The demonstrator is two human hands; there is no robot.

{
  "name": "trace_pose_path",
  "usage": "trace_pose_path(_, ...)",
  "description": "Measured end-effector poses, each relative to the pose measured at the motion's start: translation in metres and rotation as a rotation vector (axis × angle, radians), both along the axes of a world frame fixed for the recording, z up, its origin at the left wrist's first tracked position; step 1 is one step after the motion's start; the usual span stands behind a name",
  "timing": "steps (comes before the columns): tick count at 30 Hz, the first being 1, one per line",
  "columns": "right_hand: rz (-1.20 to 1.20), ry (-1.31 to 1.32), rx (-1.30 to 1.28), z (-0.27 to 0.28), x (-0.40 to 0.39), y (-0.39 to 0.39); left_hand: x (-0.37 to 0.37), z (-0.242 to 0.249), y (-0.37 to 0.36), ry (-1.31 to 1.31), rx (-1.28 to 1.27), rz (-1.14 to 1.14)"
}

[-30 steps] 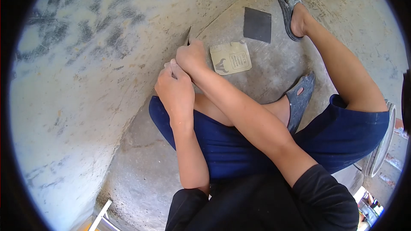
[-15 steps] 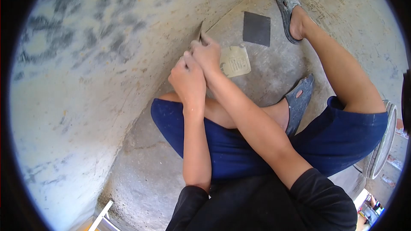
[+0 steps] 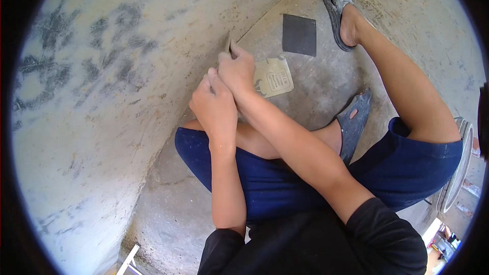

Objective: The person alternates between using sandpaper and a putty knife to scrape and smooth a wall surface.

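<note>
Low on the wall, at its foot, my right hand (image 3: 237, 70) is closed round a thin grey piece of sandpaper (image 3: 229, 42). Only a pointed corner of it sticks out past the fingers, against the wall. My left hand (image 3: 213, 103) is just below, its knuckles curled close to the wall and against my right wrist. Whatever is inside its fingers is hidden. On the floor beside my right hand lies a pale sheet of sandpaper (image 3: 275, 77), printed backing up. Farther off lies a dark square sheet of sandpaper (image 3: 299, 35).
The pale wall (image 3: 102, 137) with dark smudges rises on the left and meets the concrete floor (image 3: 158, 209). My legs are folded, with grey clogs (image 3: 355, 122) on my feet. A round bucket rim (image 3: 461, 165) stands behind my right knee. A white bar (image 3: 128, 259) is at lower left.
Both hands have shifted slightly down and left in view, still together at the wall. The view itself has moved a little; the sheets on the floor lie as before.
</note>
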State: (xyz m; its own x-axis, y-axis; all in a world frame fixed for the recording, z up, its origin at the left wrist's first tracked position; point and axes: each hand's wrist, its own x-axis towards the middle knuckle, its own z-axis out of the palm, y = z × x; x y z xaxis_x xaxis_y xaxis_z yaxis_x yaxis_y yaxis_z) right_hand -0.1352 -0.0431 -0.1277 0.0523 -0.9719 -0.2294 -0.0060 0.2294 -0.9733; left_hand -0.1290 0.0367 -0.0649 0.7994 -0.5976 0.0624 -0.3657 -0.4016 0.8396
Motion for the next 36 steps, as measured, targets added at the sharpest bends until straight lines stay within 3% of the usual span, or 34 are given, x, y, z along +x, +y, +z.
trace_pose_path(2,-0.017,0.031,0.026,0.000,-0.006,-0.010,0.002,-0.005,-0.007,-0.046,0.099,-0.085)
trace_pose_path(6,0.070,0.022,0.081,0.010,-0.015,-0.027,-0.006,0.001,-0.022,-0.048,0.044,-0.089)
trace_pose_path(12,-0.017,0.118,-0.072,0.010,-0.016,-0.023,-0.013,-0.008,-0.022,-0.084,-0.041,-0.069)
trace_pose_path(16,0.031,0.123,-0.059,0.015,-0.012,-0.011,-0.008,-0.010,-0.009,0.068,-0.048,-0.010)
trace_pose_path(19,-0.105,0.069,-0.180,0.010,-0.005,-0.018,-0.011,-0.007,-0.010,0.026,-0.072,-0.019)
trace_pose_path(21,0.001,0.037,-0.106,0.008,-0.015,-0.020,-0.014,-0.009,-0.009,-0.009,-0.079,-0.002)
trace_pose_path(24,-0.058,0.131,-0.124,0.004,-0.014,-0.027,-0.016,-0.008,-0.024,0.012,-0.082,-0.058)
trace_pose_path(28,0.020,0.047,-0.071,0.006,-0.017,-0.018,-0.018,-0.008,-0.014,-0.015,-0.115,-0.010)
trace_pose_path(31,-0.169,0.114,-0.246,-0.002,-0.003,-0.018,-0.018,-0.003,-0.007,0.008,-0.094,0.000)
trace_pose_path(33,0.088,0.132,0.001,0.022,-0.019,-0.012,-0.017,-0.005,-0.003,0.007,-0.082,0.038)
trace_pose_path(36,-0.049,0.099,-0.077,0.004,-0.010,-0.016,-0.012,-0.012,-0.012,0.023,-0.042,-0.012)
